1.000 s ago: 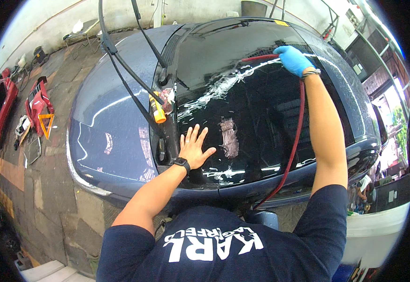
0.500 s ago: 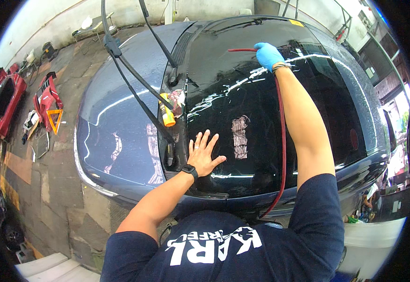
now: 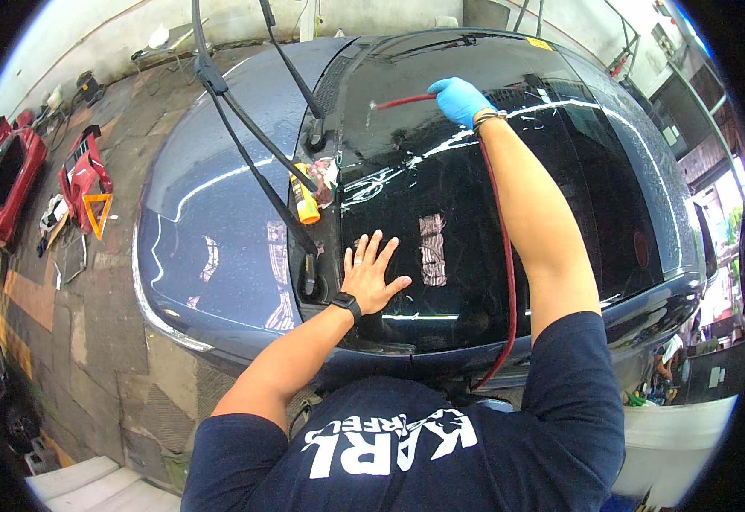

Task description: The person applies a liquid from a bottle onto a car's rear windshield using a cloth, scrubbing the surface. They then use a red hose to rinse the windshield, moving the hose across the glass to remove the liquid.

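Observation:
My right hand [image 3: 461, 102], in a blue glove, is closed around a red hose [image 3: 509, 256]. The hose's free end points left over the far part of a dark wet windshield [image 3: 475, 205], and its length hangs down across the glass and over the near side of the car. My bare left hand [image 3: 374, 273] lies flat with fingers spread on the lower left part of the glass, a black watch on its wrist. Left of it, at the base of the windshield, a yellow bottle [image 3: 306, 205] lies beside a crumpled pinkish cloth [image 3: 325, 175].
Raised wiper arms [image 3: 257, 162] stand up over the blue-grey hood [image 3: 219, 205]. On the floor at left are red car body parts [image 3: 1, 183] and an orange warning triangle [image 3: 97, 213]. A yellow sticker [image 3: 540, 43] is at the glass's far edge. A person is partly visible at far right.
My right hand has moved left with the hose, whose end now sits further left and slightly nearer on the glass. My left hand stays planted.

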The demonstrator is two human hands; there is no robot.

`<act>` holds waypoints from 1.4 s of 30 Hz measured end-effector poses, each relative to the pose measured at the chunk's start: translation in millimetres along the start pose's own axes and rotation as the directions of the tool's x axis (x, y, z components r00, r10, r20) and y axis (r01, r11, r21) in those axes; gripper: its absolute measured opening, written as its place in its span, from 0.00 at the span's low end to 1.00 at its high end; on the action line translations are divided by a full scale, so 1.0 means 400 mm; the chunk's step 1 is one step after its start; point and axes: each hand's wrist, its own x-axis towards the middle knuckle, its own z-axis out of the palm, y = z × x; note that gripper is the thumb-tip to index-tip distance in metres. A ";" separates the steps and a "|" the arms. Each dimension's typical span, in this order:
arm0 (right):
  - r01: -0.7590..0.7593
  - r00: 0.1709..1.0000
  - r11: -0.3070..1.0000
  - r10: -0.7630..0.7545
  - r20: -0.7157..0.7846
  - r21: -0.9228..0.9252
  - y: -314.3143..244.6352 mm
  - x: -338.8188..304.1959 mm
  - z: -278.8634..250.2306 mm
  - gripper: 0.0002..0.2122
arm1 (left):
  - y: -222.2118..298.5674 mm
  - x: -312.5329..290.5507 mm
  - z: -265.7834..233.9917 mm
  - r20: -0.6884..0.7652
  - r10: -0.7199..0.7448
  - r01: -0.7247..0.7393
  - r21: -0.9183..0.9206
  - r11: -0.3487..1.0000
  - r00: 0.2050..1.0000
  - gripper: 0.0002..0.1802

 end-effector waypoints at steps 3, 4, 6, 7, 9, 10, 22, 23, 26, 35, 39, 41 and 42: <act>-0.004 1.000 1.000 0.005 -0.019 0.022 -0.036 0.003 0.019 0.17 | 0.000 -0.001 0.000 0.001 0.001 -0.001 -0.008 1.000 1.000 0.51; -0.021 1.000 0.998 0.022 -0.018 0.056 -0.044 0.006 0.024 0.17 | 0.000 -0.001 0.000 0.001 0.003 -0.003 -0.010 1.000 1.000 0.51; -0.014 1.000 0.999 0.013 0.007 0.051 -0.055 0.010 0.031 0.17 | 0.000 -0.002 -0.001 0.002 0.004 -0.004 -0.011 1.000 1.000 0.51; -0.011 1.000 0.999 0.010 0.020 0.049 -0.059 0.011 0.035 0.17 | 0.000 -0.002 -0.001 0.001 0.005 -0.005 -0.010 1.000 1.000 0.51; -0.036 0.999 0.996 0.036 -0.002 0.077 -0.075 0.011 0.041 0.19 | -0.005 -0.003 0.003 -0.009 0.004 -0.004 -0.005 1.000 1.000 0.51; -0.049 0.999 0.995 0.050 -0.012 0.091 -0.082 0.011 0.042 0.19 | -0.007 -0.004 0.006 -0.016 0.005 -0.005 -0.002 1.000 1.000 0.51; 0.117 0.988 0.934 -0.074 0.136 -0.338 0.123 -0.036 -0.128 0.16 | 0.009 -0.004 -0.003 -0.020 0.011 -0.011 -0.002 1.000 1.000 0.49; 0.207 0.968 0.897 -0.129 0.215 -0.391 0.149 -0.055 -0.156 0.16 | 0.009 -0.003 0.000 -0.023 0.012 -0.012 -0.004 1.000 1.000 0.49; 0.077 0.993 0.942 -0.045 0.105 -0.326 0.123 -0.130 -0.211 0.17 | -0.008 -0.007 0.005 -0.032 -0.012 0.012 -0.004 1.000 0.999 0.50; 0.028 0.994 0.961 0.001 0.105 -0.275 0.226 -0.335 -0.316 0.18 | 0.004 -0.007 0.001 -0.015 -0.003 0.003 0.011 1.000 1.000 0.49; -0.009 0.996 0.965 0.032 0.084 -0.262 0.261 -0.423 -0.373 0.18 | 0.008 -0.006 0.000 -0.004 -0.015 0.015 0.018 1.000 1.000 0.50; -0.115 0.993 0.970 0.117 -0.002 -0.213 0.253 -0.470 -0.400 0.18 | 0.002 -0.003 0.012 -0.007 -0.015 0.015 0.022 1.000 1.000 0.50; 0.009 0.999 0.974 0.000 0.039 -0.225 0.236 -0.494 -0.429 0.17 | 0.002 -0.005 0.011 -0.006 -0.022 0.022 0.027 0.999 1.000 0.50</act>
